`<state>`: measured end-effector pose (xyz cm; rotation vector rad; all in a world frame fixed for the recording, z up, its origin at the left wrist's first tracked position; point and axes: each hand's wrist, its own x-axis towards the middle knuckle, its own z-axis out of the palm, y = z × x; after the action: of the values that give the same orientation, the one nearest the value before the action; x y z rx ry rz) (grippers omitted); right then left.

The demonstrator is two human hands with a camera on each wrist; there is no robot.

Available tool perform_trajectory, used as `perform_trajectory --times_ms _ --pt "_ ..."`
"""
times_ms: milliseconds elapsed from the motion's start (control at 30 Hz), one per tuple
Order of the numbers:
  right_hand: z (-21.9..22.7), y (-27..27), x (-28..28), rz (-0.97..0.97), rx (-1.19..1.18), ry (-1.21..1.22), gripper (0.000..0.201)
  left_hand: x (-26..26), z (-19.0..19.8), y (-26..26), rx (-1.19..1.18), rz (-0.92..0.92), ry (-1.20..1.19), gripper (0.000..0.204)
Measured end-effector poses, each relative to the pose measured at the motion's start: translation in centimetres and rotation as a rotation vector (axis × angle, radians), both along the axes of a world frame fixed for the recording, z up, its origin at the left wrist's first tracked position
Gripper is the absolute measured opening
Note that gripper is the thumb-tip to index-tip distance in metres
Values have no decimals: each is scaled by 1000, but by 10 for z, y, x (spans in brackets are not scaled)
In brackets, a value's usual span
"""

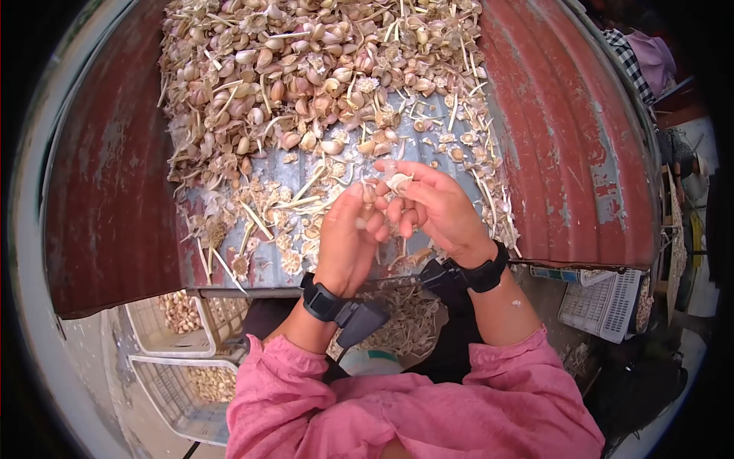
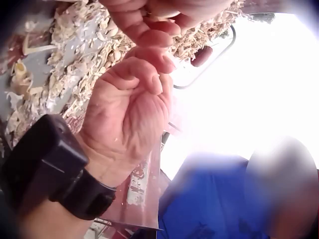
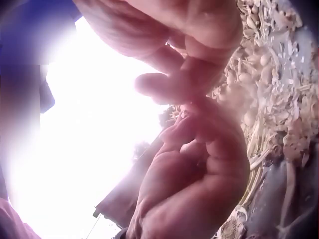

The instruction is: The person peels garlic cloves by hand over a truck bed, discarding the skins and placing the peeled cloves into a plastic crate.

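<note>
Both bare hands are raised close together over the near part of the metal work surface, fingertips almost meeting. My right hand (image 1: pixel 447 210) pinches a pale piece of garlic (image 1: pixel 398 181) between thumb and index finger, its other fingers curled. My left hand (image 1: pixel 345 241) has its fingers curled in, and a whitish garlic clove (image 1: pixel 361 223) shows at them. In the right wrist view, pale garlic (image 3: pixel 192 147) shows within the curled fingers of the right hand (image 3: pixel 187 184). The left wrist view shows the left hand (image 2: pixel 132 107) below the right.
A heap of garlic cloves (image 1: pixel 306 73) covers the far part of the corrugated metal sheet (image 1: pixel 279 164). Dry stalks and skins (image 1: pixel 290 206) litter the near part. Red metal panels (image 1: pixel 573 145) rise at both sides. Crates (image 1: pixel 157 359) holding cloves stand below left; a white basket (image 1: pixel 604 306) stands right.
</note>
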<state>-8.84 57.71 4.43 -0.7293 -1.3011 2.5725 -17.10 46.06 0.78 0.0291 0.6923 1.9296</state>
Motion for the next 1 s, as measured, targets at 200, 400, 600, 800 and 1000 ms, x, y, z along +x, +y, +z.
perform_trajectory --times_ms 200,400,600,800,1000 --pt "5 13 4 50 68 -57 35 1 8 2 -54 16 -278 27" --pt "6 11 5 77 246 -113 25 1 2 -2 45 -21 -243 29" --pt "6 -7 -5 93 587 -102 18 2 4 0 -126 14 69 24" --pt "-15 -23 -5 -98 1068 13 15 -1 7 0 -265 40 252 19" --pt "-10 -18 -3 -70 852 -55 14 1 8 1 -294 -32 237 18"
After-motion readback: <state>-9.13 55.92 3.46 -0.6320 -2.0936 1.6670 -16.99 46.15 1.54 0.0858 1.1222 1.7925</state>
